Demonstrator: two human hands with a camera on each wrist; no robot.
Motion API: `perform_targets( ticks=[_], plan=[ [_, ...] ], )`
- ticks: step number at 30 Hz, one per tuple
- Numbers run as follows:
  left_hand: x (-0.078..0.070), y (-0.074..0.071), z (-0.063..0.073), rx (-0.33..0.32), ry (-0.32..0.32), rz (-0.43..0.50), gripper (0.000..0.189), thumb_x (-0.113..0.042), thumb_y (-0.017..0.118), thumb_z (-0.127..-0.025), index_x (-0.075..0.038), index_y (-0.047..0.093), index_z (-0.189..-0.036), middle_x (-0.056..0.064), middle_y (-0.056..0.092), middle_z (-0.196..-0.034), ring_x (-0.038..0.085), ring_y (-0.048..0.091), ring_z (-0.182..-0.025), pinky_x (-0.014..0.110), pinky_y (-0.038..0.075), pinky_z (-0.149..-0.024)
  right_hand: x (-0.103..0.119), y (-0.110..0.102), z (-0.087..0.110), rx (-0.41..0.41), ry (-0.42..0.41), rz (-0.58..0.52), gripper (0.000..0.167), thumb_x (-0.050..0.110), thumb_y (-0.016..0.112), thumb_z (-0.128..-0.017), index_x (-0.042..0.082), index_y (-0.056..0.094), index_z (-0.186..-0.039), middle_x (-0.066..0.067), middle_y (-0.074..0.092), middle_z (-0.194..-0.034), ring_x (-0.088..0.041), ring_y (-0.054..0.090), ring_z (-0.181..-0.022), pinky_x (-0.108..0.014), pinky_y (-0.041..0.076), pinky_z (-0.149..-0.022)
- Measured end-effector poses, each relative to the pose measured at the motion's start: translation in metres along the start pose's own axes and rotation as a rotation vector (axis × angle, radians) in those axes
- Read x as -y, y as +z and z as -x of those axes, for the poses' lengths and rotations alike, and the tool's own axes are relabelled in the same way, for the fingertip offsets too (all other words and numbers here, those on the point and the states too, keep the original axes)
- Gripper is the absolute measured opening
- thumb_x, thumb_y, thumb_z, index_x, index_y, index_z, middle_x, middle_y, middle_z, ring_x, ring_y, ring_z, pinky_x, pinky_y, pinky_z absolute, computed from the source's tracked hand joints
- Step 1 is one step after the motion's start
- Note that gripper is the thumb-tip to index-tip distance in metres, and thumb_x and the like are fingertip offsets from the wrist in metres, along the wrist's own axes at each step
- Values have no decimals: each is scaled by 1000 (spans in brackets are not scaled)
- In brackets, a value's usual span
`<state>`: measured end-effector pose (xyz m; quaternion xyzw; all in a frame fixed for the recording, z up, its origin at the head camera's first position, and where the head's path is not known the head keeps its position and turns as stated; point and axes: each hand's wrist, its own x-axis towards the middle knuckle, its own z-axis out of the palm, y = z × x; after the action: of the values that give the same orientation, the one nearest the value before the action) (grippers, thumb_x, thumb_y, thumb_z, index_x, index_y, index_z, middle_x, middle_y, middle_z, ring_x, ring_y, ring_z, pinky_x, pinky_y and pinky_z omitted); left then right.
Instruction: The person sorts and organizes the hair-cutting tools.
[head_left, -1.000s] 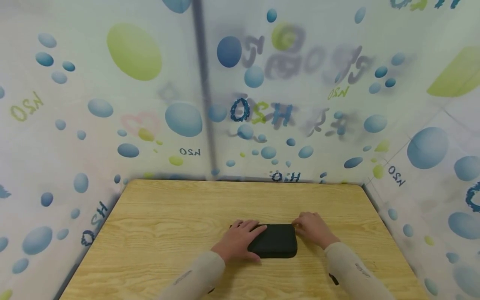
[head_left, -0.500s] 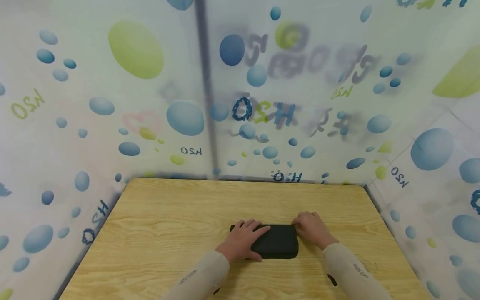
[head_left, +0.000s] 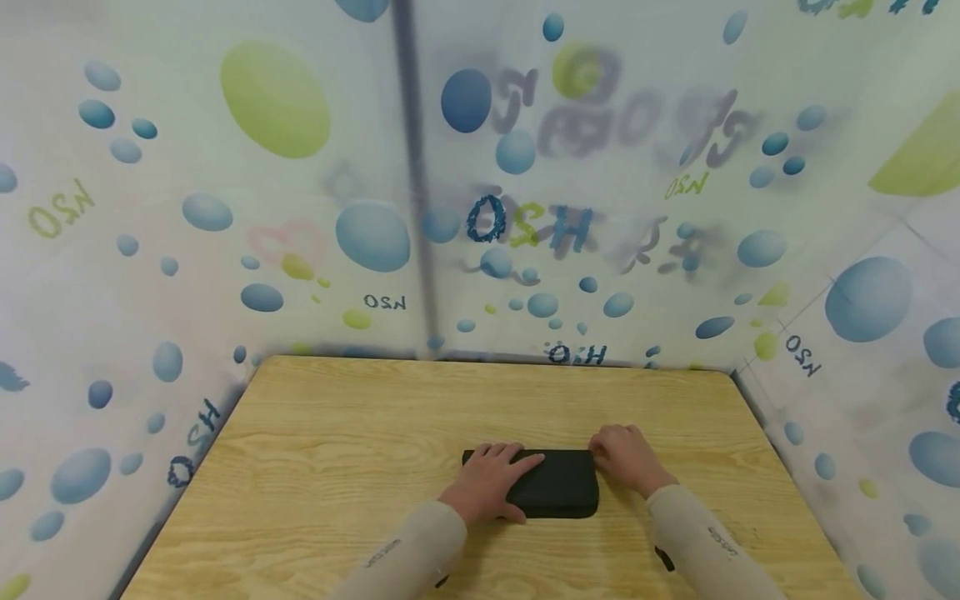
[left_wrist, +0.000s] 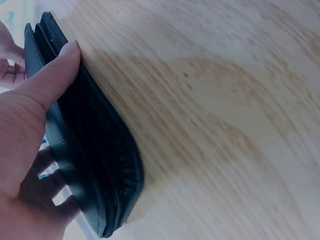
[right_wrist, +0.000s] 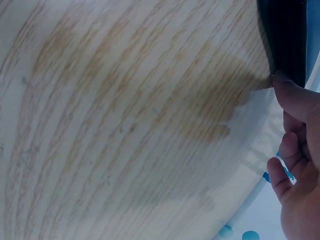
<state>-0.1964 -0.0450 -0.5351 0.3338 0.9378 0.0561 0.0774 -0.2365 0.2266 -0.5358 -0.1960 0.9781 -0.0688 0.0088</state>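
Observation:
A black zip-around wallet (head_left: 557,485) lies flat on the wooden table. My left hand (head_left: 491,482) holds its left half, with fingers spread over the top and the thumb (left_wrist: 64,62) against the near side. In the left wrist view the wallet's side (left_wrist: 100,145) shows a zipper line between its two edges. At the far right corner my right hand (head_left: 626,457) pinches with thumb and curled fingers. The right wrist view shows the right thumb (right_wrist: 292,97) right at the wallet's end (right_wrist: 285,40); whatever small part it pinches, perhaps a zipper pull, is hidden.
The wood-grain table (head_left: 352,433) extends around the wallet on all sides. Behind it and at both sides hang pale curtain-like walls (head_left: 315,192) with blue and green spots and lettering. Light long sleeves (head_left: 412,550) cover both forearms.
The head view has shifted slightly. The left hand and the wallet appear a little further right in it. Both hands keep nearly the same hold on the wallet.

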Motion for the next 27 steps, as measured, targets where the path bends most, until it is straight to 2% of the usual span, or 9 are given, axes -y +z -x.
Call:
perform_targets(
  ticks=[9, 19, 27],
  plan=[
    [-3, 1, 0, 14, -24, -1, 90, -63, 71, -76, -39, 29, -152, 0, 40, -152, 21, 43, -136, 45, 36, -112, -4, 3, 0, 3, 7, -27, 11, 12, 77, -82, 18, 69, -78, 5, 64, -76, -15, 59, -76, -46, 48, -80],
    [-6, 0, 0, 32, -42, -26, 89, -64, 69, -77, -41, 27, -152, -2, 38, -153, 20, 41, -137, 45, 35, -114, -7, 5, 0, -19, 2, -8, 15, 15, 78, -81, 21, 66, -74, 8, 62, -75, -13, 58, -76, -47, 47, -85],
    [-6, 1, 1, 20, -36, -34, 89, -64, 69, -77, -40, 27, -152, 0, 39, -153, 21, 42, -136, 46, 36, -112, -10, 4, 1, -22, -9, 1, 14, 19, 79, -81, 23, 67, -74, 10, 61, -75, -14, 58, -78, -50, 44, -90]
  ],
)
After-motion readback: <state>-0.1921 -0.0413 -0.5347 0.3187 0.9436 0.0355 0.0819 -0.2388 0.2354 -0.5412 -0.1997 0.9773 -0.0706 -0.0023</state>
